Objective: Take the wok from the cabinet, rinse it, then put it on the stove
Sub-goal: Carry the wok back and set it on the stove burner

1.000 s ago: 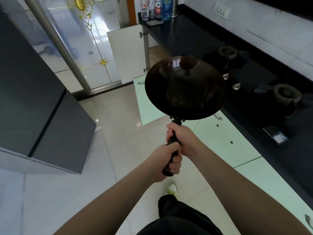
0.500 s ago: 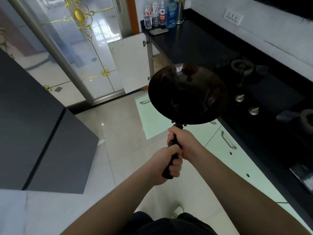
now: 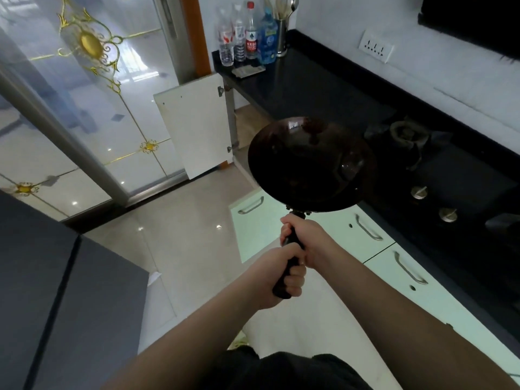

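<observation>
A dark round wok [image 3: 311, 164] hangs in the air in front of me, its bowl over the front edge of the black counter. Both hands grip its black handle: my right hand [image 3: 308, 237] close to the bowl, my left hand [image 3: 277, 278] lower on the handle's end. The gas stove [image 3: 450, 175] is sunk in the counter just right of the wok, with one burner [image 3: 406, 135] and two knobs [image 3: 433, 202] showing. A white cabinet door [image 3: 194, 125] stands open at the far end of the counter.
Several bottles [image 3: 247, 35] and a utensil holder [image 3: 281, 38] stand at the counter's far end. Pale green cabinet doors [image 3: 394, 266] with metal handles run below the counter. A grey fridge [image 3: 56, 291] stands at left, a glass sliding door [image 3: 84, 108] behind.
I have moved forward along the counter, holding the wok out the same way. The stove's near burner has left the view; the bottles and open cabinet door are closer.
</observation>
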Tool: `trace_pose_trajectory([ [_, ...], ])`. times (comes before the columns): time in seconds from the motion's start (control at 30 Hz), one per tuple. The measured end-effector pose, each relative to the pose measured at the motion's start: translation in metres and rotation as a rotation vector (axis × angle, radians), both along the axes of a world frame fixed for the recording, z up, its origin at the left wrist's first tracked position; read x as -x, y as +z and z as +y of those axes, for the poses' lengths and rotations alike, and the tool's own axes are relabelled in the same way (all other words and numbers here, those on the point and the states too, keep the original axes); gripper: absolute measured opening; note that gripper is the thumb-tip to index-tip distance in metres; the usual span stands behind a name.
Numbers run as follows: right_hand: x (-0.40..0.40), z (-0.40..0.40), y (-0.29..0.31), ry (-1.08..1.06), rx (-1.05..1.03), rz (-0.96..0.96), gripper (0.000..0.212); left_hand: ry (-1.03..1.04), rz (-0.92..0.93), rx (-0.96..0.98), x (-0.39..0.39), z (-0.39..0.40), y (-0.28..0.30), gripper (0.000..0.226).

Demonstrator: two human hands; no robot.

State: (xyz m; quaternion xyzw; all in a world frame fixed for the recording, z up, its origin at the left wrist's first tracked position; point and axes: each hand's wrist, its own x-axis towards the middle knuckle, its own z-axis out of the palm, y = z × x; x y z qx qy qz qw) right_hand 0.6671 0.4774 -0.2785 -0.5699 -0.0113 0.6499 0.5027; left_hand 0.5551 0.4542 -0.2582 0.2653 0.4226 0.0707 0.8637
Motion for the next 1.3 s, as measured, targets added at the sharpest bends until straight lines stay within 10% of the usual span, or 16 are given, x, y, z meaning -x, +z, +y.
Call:
trace_pose_trajectory([
  [1.3,-0.156,0.308,-0.024,-0.152,-0.009,-0.026,0.055,-0.206,-0.010,-0.030,-0.148,0.335,-0.005,0.029],
])
